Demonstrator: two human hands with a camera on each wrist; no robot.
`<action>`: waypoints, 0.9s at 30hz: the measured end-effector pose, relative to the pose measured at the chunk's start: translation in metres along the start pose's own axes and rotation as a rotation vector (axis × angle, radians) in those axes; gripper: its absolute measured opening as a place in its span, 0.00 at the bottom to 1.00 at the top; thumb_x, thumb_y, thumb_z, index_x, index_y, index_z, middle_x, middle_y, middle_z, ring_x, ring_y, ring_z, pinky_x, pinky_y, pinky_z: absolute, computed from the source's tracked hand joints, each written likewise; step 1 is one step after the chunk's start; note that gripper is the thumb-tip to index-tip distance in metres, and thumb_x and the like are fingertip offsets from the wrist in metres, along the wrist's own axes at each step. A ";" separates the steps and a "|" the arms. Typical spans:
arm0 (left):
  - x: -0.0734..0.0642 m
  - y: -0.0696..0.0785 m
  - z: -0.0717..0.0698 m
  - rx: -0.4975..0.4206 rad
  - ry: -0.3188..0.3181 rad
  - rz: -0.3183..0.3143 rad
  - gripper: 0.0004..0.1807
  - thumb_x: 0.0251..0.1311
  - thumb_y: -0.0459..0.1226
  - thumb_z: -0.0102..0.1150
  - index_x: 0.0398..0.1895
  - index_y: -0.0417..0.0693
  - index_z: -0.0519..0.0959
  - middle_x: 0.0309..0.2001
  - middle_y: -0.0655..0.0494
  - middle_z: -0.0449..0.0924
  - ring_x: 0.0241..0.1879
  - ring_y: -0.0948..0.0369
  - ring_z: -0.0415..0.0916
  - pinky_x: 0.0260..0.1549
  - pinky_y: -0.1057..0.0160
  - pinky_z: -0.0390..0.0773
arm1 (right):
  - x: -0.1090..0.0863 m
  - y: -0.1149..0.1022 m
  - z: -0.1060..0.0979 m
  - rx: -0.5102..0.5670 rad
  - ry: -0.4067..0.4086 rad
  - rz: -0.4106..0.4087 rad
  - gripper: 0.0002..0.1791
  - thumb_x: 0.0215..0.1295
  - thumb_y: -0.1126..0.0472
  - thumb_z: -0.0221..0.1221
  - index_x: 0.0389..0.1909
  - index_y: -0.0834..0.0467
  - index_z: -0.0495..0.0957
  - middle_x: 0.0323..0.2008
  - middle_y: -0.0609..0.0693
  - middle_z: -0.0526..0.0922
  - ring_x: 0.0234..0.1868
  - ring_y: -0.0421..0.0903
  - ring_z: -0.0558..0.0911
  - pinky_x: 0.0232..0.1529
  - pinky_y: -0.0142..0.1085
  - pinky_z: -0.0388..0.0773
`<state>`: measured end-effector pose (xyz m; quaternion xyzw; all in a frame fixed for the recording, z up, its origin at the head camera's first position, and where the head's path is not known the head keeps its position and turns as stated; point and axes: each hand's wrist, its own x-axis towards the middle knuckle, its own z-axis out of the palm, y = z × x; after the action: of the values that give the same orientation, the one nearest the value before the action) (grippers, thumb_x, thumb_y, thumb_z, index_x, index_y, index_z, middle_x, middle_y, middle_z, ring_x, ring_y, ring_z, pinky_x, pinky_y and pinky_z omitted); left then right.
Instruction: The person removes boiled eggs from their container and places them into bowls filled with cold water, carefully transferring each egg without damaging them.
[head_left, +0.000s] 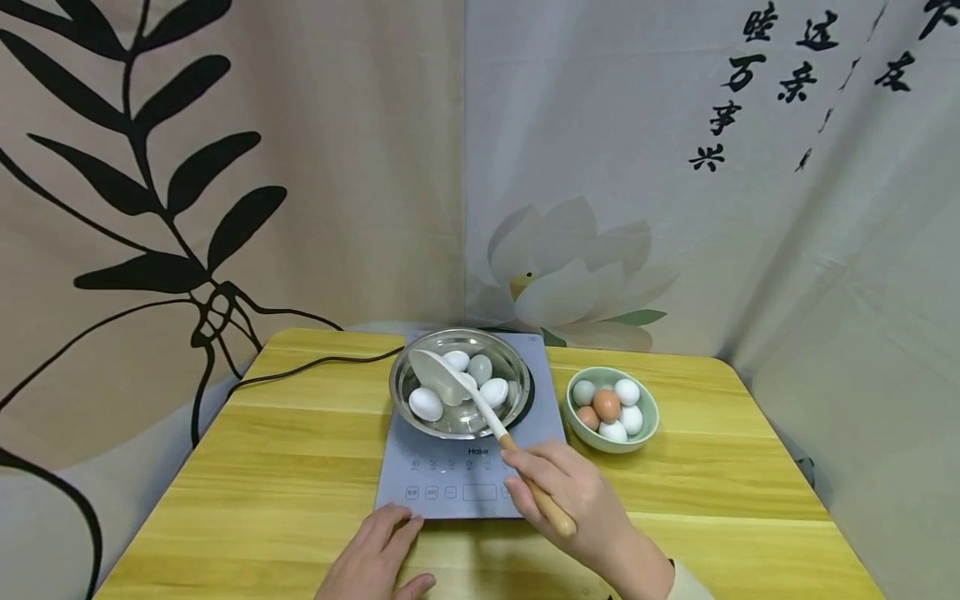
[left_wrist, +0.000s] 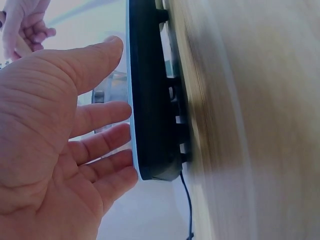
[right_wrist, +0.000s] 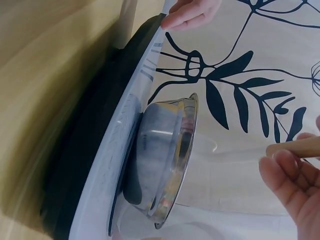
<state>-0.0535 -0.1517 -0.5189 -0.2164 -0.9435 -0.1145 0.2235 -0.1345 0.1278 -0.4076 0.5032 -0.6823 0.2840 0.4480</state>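
A pale right sleeve [head_left: 687,585]; a dark band [head_left: 671,564] beside it.

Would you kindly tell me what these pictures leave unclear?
Head: the ladle hides part of the pan.
Head: the right hand covers part of the cooker.
Right wrist: the pan's wall hides the eggs.
Left wrist: the picture's edge cuts off part of the left hand.

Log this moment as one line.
Right hand: holds white spoon by wooden handle | Left hand: touches cooktop near edge | Eggs: in steel bowl, more in green bowl
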 end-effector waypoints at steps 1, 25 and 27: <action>0.000 0.000 0.000 0.001 0.003 0.003 0.37 0.49 0.60 0.80 0.55 0.45 0.87 0.56 0.57 0.78 0.57 0.59 0.78 0.56 0.56 0.86 | -0.001 -0.001 -0.002 0.012 0.001 -0.003 0.16 0.80 0.59 0.58 0.43 0.67 0.88 0.33 0.52 0.87 0.31 0.41 0.82 0.33 0.24 0.82; 0.000 -0.001 0.003 0.016 0.036 0.021 0.37 0.48 0.61 0.81 0.54 0.45 0.87 0.56 0.58 0.78 0.57 0.59 0.78 0.56 0.58 0.84 | -0.048 -0.007 -0.015 0.459 0.148 0.890 0.14 0.74 0.79 0.55 0.51 0.69 0.86 0.36 0.45 0.91 0.28 0.43 0.88 0.34 0.32 0.88; 0.000 -0.002 0.003 0.020 0.052 0.032 0.37 0.47 0.61 0.81 0.54 0.45 0.87 0.56 0.58 0.78 0.57 0.59 0.78 0.56 0.58 0.84 | -0.045 -0.008 -0.014 0.485 0.180 1.061 0.12 0.79 0.72 0.54 0.51 0.69 0.86 0.34 0.48 0.92 0.26 0.44 0.88 0.34 0.35 0.90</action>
<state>-0.0555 -0.1526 -0.5224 -0.2260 -0.9348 -0.1071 0.2521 -0.1182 0.1566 -0.4418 0.1551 -0.7156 0.6587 0.1733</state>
